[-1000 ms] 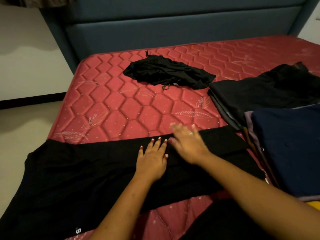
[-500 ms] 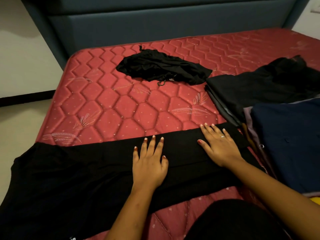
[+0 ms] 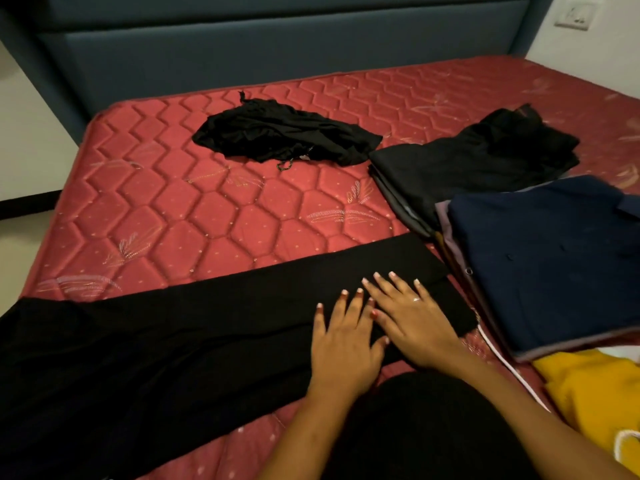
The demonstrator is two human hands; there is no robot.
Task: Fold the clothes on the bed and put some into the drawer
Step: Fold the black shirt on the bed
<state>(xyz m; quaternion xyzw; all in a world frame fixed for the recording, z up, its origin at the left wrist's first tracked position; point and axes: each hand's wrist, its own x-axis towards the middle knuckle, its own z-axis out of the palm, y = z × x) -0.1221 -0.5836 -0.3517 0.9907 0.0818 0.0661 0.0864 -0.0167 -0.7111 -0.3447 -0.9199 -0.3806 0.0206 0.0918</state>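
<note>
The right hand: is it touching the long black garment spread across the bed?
Touching. The head view shows the right hand lying flat, fingers straight, directly on the long black garment near its right end.

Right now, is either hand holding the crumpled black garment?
No, the left hand and the right hand lie flat on the long black garment instead.

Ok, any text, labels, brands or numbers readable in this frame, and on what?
No text can be read here.
Wall socket plate: faint marks, too small and blurred to read.
Yellow garment: white print at the frame edge, cut off, unreadable.
Long black garment: no print shows.
</note>
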